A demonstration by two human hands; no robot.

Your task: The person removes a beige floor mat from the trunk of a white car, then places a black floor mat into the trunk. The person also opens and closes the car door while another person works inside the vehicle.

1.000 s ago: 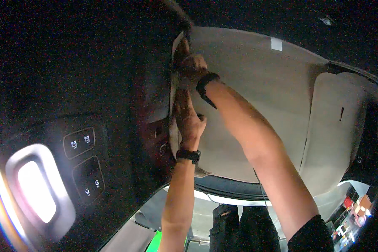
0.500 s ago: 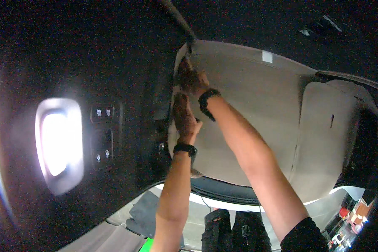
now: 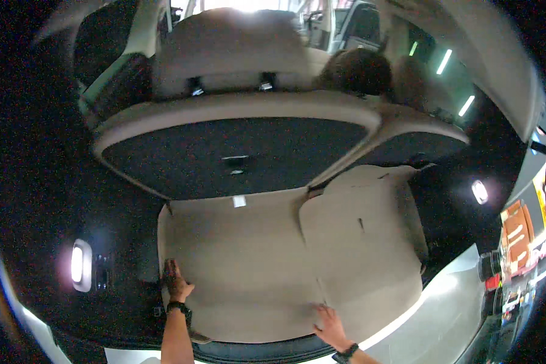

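A beige cover (image 3: 242, 261) with a seam toward its right side lies over the floor of a car's cargo space. At its left edge, near the dark side wall, my left hand (image 3: 177, 283) lies on it with fingers stretched and thumb apart. My right hand (image 3: 330, 327) rests lower right on the cover, near the front edge, its fingers spread. Neither hand holds anything. A small white tag (image 3: 239, 201) shows at the cover's far edge. Both wrists carry a dark band.
Upright seat backs (image 3: 236, 155) with dark panels and beige rims stand at the far side. A lit lamp (image 3: 81, 265) is on the left wall, another lamp (image 3: 480, 192) on the right. The pale sill (image 3: 400, 312) curves along the front right. Shelves of goods (image 3: 512, 242) stand outside.
My view has lifted and widened from the left corner to the whole cargo space. My right hand has left the far left corner for the front right; my left hand stays at the left edge.
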